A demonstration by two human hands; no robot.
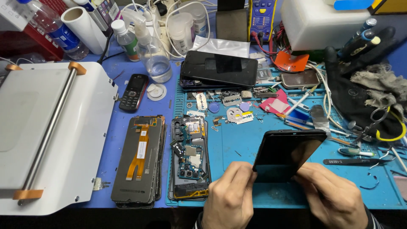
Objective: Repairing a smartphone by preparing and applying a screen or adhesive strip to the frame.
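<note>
Both my hands hold a black phone screen panel [286, 153] tilted up above the blue work mat [241, 140]. My left hand [229, 197] grips its lower left corner, fingers closed. My right hand [333, 195] pinches its lower right edge. Left of my hands lies an opened phone body [190, 159] with its circuit board exposed. Beside that lies a display panel [139, 159] face down with an orange flex cable.
A white machine with a steel roller bar [51, 131] fills the left side. A small black keypad phone [133, 92], a clear bottle [154, 59], a dark phone [220, 68], black gloves [360, 93], tweezers [352, 161] and small parts crowd the back and right.
</note>
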